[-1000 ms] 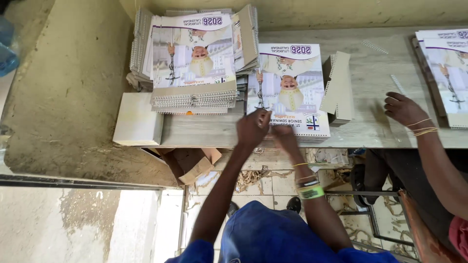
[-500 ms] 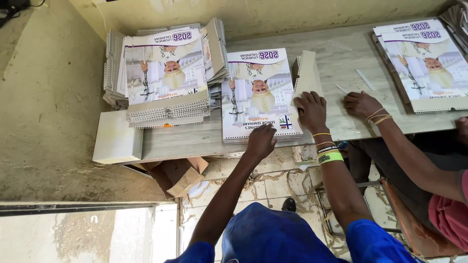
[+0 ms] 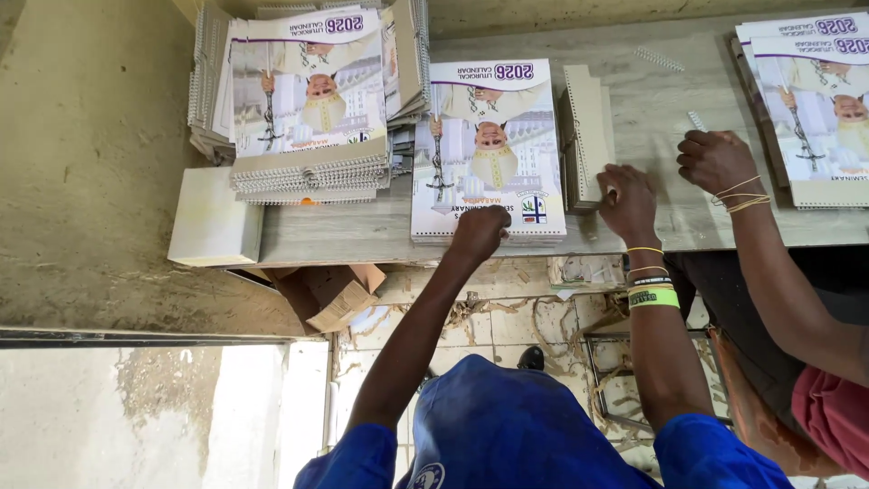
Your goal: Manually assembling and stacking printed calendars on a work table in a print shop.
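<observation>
A spiral-bound wall calendar [image 3: 493, 136] with a purple header and a printed figure lies on top of a low pile on the grey table [image 3: 670, 100]. My left hand [image 3: 480, 231] is curled on its near edge, by the spiral binding. Just right of it stands a small stack of beige card sheets [image 3: 587, 127]. My right hand [image 3: 627, 201], with bangles and a green wristband, grips that stack's near corner with bent fingers.
A tall pile of the same calendars [image 3: 308, 100] sits at the left, with a white block [image 3: 213, 217] beside it. Another person's hand [image 3: 715, 158] rests on the table by a third calendar pile [image 3: 815, 100]. A torn cardboard box [image 3: 330, 294] lies under the table.
My right hand left the calendar and moved right onto the beige card stack. My left hand stayed at the calendar's near edge. The view shifted so everything slid left.
</observation>
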